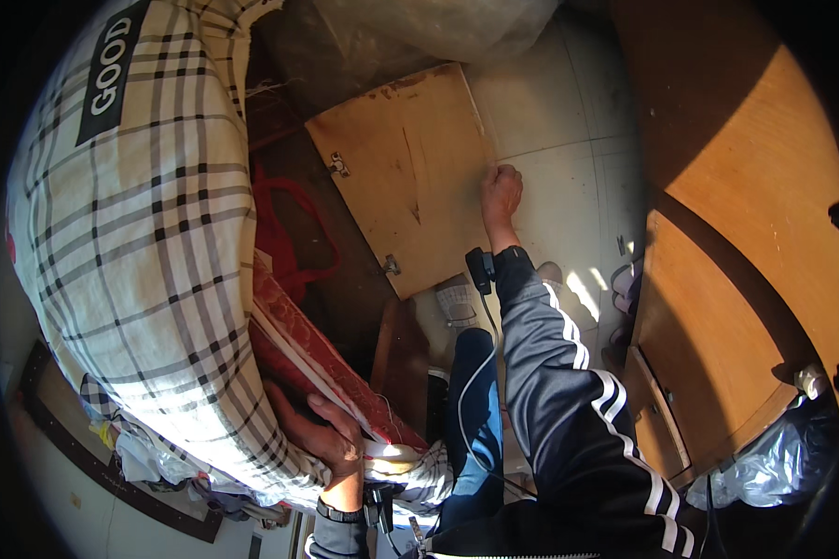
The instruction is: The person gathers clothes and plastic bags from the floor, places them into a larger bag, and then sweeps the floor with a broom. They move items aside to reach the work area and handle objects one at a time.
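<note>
My right hand (501, 190) is at the right edge of a worn wooden cabinet door (419, 175) with metal hinges, its fingers curled; whether they grip the edge is unclear. At the lower left, my left hand (328, 433) lies against the checked fabric (161, 230) draped over a large bulky thing. Its fingers are partly hidden at the fabric's edge, beside a red patterned padded piece (307, 356) with a pale edge. The door stands out over the floor, left of the right hand.
A red strap (332, 237) hangs in the dark space behind the door. Wooden furniture (713, 314) stands at the right, with shoes (622, 286) beside it. Clear plastic sheeting (454, 28) is at the top. My feet are on the tiled floor (552, 168) near the door; a plastic bag (769, 461) lies lower right.
</note>
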`<state>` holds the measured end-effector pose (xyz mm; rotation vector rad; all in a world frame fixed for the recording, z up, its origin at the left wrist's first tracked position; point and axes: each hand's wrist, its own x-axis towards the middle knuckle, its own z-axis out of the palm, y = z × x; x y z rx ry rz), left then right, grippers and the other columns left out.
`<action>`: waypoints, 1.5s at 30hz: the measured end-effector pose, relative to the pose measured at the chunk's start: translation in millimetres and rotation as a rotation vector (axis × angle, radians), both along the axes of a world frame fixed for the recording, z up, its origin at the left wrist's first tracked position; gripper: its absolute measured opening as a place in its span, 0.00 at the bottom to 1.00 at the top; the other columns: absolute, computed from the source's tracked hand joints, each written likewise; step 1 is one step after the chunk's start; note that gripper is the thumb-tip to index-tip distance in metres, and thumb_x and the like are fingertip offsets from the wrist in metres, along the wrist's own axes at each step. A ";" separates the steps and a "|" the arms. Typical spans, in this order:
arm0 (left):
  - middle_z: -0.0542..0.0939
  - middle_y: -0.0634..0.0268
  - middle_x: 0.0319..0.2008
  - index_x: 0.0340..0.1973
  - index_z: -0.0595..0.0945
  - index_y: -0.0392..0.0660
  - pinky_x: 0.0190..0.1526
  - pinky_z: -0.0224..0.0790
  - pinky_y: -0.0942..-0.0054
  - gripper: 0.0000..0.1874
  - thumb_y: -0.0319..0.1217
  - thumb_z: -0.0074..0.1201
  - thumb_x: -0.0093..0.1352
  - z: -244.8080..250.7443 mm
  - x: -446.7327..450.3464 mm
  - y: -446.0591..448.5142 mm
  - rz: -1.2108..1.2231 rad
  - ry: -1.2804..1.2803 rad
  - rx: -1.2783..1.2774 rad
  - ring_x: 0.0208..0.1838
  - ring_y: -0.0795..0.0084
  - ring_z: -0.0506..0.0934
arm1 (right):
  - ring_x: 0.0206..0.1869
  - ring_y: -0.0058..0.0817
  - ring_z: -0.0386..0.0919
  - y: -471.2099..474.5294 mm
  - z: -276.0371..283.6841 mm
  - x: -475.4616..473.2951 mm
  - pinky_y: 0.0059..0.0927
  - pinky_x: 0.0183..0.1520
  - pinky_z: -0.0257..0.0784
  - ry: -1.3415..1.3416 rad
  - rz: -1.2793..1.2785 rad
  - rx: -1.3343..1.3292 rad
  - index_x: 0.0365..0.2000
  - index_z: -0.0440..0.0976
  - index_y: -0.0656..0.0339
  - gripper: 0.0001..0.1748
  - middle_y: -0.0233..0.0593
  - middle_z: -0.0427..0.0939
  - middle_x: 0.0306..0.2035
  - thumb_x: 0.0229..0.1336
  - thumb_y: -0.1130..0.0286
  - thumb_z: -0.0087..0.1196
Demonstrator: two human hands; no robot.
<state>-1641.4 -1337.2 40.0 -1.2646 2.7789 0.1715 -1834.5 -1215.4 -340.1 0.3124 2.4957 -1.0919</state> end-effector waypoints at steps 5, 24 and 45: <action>0.55 0.41 0.64 0.62 0.56 0.31 0.66 0.48 0.58 0.26 0.35 0.33 0.73 -2.4 -3.2 0.4 -0.037 -0.025 -0.062 0.66 0.49 0.57 | 0.38 0.49 0.76 60.8 -43.8 -14.2 0.43 0.42 0.70 -0.194 0.080 0.123 0.31 0.76 0.65 0.27 0.53 0.78 0.33 0.55 0.47 0.46; 0.65 0.38 0.57 0.59 0.61 0.30 0.62 0.54 0.57 0.23 0.28 0.37 0.69 -3.2 -14.7 1.1 -0.142 0.055 -0.083 0.60 0.44 0.65 | 0.30 0.52 0.76 -31.2 309.0 107.2 0.41 0.31 0.71 -0.288 0.274 -0.386 0.29 0.75 0.67 0.19 0.55 0.75 0.23 0.63 0.62 0.41; 0.74 0.52 0.52 0.58 0.68 0.38 0.55 0.63 0.58 0.24 0.38 0.35 0.70 43.1 33.7 9.5 -1.555 -0.874 -0.707 0.53 0.57 0.74 | 0.31 0.49 0.77 374.4 475.3 189.9 0.43 0.39 0.71 -0.484 0.170 0.192 0.23 0.76 0.66 0.24 0.52 0.77 0.24 0.57 0.55 0.43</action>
